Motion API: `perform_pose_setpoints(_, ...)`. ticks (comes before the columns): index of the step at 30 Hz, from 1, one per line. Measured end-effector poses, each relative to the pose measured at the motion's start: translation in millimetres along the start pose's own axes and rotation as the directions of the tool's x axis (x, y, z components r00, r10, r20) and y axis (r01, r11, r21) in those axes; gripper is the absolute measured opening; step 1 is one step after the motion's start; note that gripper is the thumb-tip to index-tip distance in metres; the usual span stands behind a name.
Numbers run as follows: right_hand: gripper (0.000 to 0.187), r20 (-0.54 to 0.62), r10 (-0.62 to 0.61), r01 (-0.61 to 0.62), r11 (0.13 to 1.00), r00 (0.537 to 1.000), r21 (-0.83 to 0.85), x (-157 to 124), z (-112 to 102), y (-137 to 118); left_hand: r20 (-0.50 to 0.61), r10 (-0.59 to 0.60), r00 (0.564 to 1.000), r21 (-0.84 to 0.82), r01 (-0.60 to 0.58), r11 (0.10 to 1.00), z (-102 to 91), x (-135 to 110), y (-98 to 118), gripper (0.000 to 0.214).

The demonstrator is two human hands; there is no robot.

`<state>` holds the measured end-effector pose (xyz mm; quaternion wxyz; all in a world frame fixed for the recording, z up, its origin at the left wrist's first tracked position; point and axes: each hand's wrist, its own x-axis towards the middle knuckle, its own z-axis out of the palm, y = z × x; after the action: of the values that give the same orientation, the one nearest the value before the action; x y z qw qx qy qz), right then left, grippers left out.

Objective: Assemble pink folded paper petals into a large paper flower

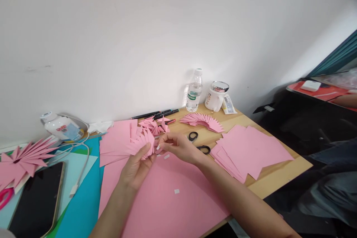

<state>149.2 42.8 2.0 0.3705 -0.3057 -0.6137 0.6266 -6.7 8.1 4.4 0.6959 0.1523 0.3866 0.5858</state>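
My left hand [138, 167] is closed on a pleated pink paper fan [143, 143], its thumb pressed on the folds. My right hand [181, 148] is closed in a pinch at the fan's right edge, on a small white strip [158, 147]. Under both hands lies a large pink paper sheet [178, 212]. Small white pieces lie on that sheet, one of them a white square [176, 191]. Black-handled scissors [205, 150] rest just right of my right hand, partly hidden by it. Behind the fan sits a heap of folded pink paper pieces [156, 124].
A curved pleated paper strip [202, 121], a water bottle [194, 91], a white mug [216, 96] and several pens [164, 113] stand or lie near the wall. Pink sheets [251, 148] lie right. At left are a phone [39, 200], a cable [80, 176] and a pink pinwheel shape [25, 160].
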Motion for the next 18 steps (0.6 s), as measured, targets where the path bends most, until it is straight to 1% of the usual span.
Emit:
perform_pose_setpoints(1, 0.024, 0.009, 0.005, -0.006, 0.999, 1.0, 0.052, 0, 0, -1, -0.003, -0.034, 0.999, -0.02, 0.034, 0.999, -0.3, 0, 1, 0.009)
perform_pose_setpoints(3, 0.027, -0.005, -0.016, 0.016, 0.991, 1.0, 0.134, 0, 1, -2, 0.01, -0.057, 0.998, -0.027, 0.058, 0.998, -0.6, 0, 2, 0.01)
perform_pose_setpoints(5, 0.027, -0.085, -0.07, 0.084, 0.982, 0.994, 0.17, 0, 3, -2, 0.034, -0.032, 0.999, 0.017, 0.031, 0.999, 0.0, -1, 2, 0.011)
perform_pose_setpoints(7, 0.03, -0.182, -0.121, 0.154, 0.971, 0.976, 0.183, 1, 6, -1, 0.063, 0.029, 0.998, 0.087, -0.035, 0.996, 1.3, -3, 0, 0.015)
perform_pose_setpoints(8, 0.033, -0.21, -0.137, 0.177, 0.966, 0.968, 0.188, 1, 7, 1, 0.077, 0.063, 0.995, 0.124, -0.073, 0.99, 2.0, -3, -1, 0.017)
perform_pose_setpoints(12, 0.048, -0.228, -0.136, 0.185, 0.961, 0.964, 0.207, 0, 11, 5, 0.127, 0.196, 0.972, 0.279, -0.225, 0.933, 2.2, -4, -5, 0.02)
perform_pose_setpoints(15, 0.051, -0.272, -0.144, 0.201, 0.96, 0.952, 0.196, -1, 12, 7, 0.135, 0.292, 0.947, 0.394, -0.322, 0.861, -0.9, -2, -7, 0.016)
perform_pose_setpoints(18, 0.051, -0.305, -0.157, 0.22, 0.958, 0.939, 0.186, -1, 14, 8, 0.124, 0.382, 0.916, 0.466, -0.393, 0.793, -4.1, 0, -9, 0.017)
